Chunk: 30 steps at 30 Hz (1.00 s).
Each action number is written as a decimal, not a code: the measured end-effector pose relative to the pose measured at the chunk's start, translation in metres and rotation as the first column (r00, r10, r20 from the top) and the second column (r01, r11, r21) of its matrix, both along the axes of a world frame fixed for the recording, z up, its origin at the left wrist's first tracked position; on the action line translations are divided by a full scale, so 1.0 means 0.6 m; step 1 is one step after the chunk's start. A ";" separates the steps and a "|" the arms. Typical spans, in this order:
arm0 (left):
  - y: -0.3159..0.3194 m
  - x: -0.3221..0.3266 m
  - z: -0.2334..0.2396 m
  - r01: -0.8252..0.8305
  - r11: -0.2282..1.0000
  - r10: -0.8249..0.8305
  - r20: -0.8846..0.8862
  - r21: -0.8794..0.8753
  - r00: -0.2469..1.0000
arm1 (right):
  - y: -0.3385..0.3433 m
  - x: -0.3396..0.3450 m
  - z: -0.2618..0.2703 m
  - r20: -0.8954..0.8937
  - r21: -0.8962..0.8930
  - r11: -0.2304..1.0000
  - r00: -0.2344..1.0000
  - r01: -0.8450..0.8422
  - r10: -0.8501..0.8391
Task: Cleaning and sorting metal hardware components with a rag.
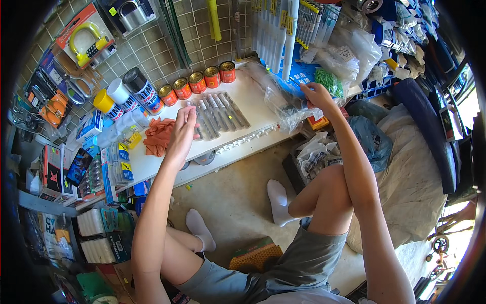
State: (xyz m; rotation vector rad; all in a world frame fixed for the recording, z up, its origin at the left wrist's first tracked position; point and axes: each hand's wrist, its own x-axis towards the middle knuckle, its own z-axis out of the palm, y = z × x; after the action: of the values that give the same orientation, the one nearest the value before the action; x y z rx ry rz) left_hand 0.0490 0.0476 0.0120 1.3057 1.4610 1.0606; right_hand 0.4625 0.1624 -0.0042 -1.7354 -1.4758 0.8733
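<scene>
My left hand (185, 127) is over the left end of a row of drill bits in clear sleeves (220, 114) on a white shelf. Its curled fingers hide part of the leftmost sleeve, and I cannot tell whether they grip it. An orange cloth or glove (157, 136) lies just left of that hand. Farther right, my right hand (319, 97) pinches a thin dark rod (295, 81) that points up and left. Below this hand are crumpled clear plastic bags (283, 110). A blue printed sheet (290, 72) lies behind it, and a bag of green pieces (328, 81) is beside it.
Several small red cans (197, 83) line the back of the white shelf (258, 102), with spray paint cans (142, 91) to their left. Long sleeved packs (279, 34) hang from the wire grid. A woven basket (256, 256) and a bin of wrappings (319, 152) are on the floor.
</scene>
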 end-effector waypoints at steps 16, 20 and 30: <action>-0.065 -0.206 -0.089 0.110 0.992 -0.098 -0.910 -0.058 0.403 | -0.108 -0.104 0.145 0.670 -0.113 0.953 0.687 -0.280 0.281; -0.075 -0.231 -0.057 0.204 0.976 -0.032 -0.865 0.081 0.501 | -0.153 -0.220 0.147 0.432 -0.114 0.702 0.602 -0.703 0.672; -0.156 -0.203 0.070 -0.188 0.912 0.212 -0.026 0.364 0.977 | -0.193 -0.463 0.067 0.146 0.219 0.377 0.412 -0.900 0.899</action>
State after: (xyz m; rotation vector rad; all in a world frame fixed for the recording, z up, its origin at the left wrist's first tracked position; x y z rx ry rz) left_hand -0.0730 -0.0463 0.0537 1.4759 1.5220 1.4887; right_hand 0.1847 0.0467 0.0359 -0.5654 -2.4681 1.0924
